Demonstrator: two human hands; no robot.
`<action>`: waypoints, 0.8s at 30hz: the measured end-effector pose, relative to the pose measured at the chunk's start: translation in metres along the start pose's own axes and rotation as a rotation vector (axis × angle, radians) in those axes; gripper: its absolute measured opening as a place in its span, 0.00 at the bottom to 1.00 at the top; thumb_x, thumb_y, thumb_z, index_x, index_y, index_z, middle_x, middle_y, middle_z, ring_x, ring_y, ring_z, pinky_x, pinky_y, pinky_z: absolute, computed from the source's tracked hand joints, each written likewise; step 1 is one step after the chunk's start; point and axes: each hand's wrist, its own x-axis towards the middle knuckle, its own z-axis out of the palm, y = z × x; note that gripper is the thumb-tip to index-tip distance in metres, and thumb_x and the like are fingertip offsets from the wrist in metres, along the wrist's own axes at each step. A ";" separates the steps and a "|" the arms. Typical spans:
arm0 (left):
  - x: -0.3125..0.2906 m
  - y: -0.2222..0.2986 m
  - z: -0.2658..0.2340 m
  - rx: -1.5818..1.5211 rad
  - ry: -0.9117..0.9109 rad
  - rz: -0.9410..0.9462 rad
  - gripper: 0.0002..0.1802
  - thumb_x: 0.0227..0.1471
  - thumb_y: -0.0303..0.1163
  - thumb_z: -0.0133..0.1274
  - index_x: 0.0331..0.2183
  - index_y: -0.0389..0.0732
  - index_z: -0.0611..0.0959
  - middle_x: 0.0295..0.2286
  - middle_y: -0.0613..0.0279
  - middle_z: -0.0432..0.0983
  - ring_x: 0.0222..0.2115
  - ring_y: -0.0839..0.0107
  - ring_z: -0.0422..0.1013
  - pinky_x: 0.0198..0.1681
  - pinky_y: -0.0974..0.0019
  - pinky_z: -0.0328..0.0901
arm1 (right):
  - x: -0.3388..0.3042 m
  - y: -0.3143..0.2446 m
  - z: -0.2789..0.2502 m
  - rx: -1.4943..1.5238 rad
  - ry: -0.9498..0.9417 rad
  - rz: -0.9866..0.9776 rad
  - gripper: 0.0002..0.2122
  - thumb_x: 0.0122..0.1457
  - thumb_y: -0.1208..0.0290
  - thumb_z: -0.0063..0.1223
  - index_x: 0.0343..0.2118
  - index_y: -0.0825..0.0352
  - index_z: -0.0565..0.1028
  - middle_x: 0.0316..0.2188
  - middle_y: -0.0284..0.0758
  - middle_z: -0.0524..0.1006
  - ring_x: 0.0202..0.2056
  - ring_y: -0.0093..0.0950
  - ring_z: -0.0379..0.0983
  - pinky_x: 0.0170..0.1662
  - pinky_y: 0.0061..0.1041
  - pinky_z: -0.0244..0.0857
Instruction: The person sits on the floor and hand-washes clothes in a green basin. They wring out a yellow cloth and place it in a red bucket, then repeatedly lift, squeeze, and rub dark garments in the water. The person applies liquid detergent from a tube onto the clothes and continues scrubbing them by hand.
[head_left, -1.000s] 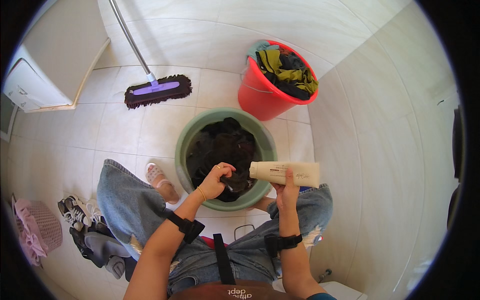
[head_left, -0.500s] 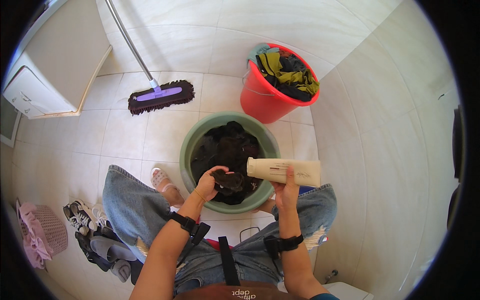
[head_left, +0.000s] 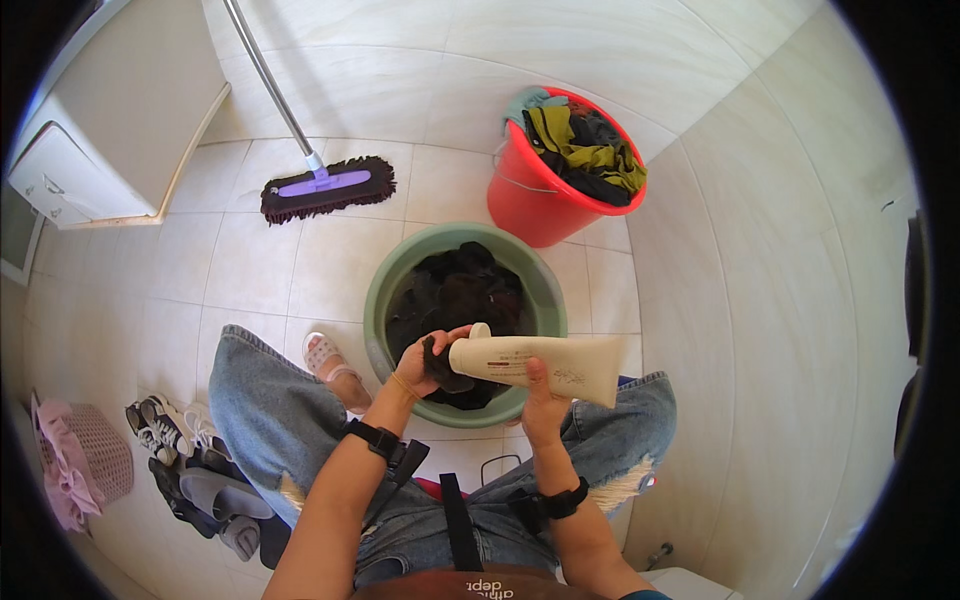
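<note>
My left hand (head_left: 412, 368) is closed on a dark wet-looking cloth (head_left: 440, 368), part of which hangs over the near side of a green basin (head_left: 376, 310). Black and dark brown clothes (head_left: 468, 285) lie in water inside the basin. A beige squeeze tube (head_left: 520, 362) is gripped in my right hand (head_left: 543, 408), its thumb across the front. The tube's head points left, right up against the cloth, and its flip cap (head_left: 480, 331) stands up. Whether anything comes out of the tube is hidden.
Behind the basin stands a red bucket (head_left: 530, 205) heaped with clothes. A purple flat mop (head_left: 325, 185) leans at the back. On the left are a white cabinet (head_left: 120, 130), several shoes (head_left: 165, 425) and a pink basket (head_left: 100, 450). My knees flank the basin.
My right hand has brought the tube left and lower, its head now at the cloth. The tube's cap now stands flipped up. My left hand has lifted the cloth slightly nearer to me.
</note>
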 end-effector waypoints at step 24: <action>-0.003 0.019 0.005 -0.197 -0.063 0.074 0.11 0.46 0.30 0.39 0.16 0.48 0.69 0.47 0.54 0.66 0.57 0.51 0.47 0.57 0.40 0.45 | 0.050 0.031 -0.044 -0.086 0.138 0.085 0.17 0.53 0.69 0.55 0.41 0.73 0.67 0.37 0.36 0.71 0.37 0.25 0.68 0.41 0.23 0.63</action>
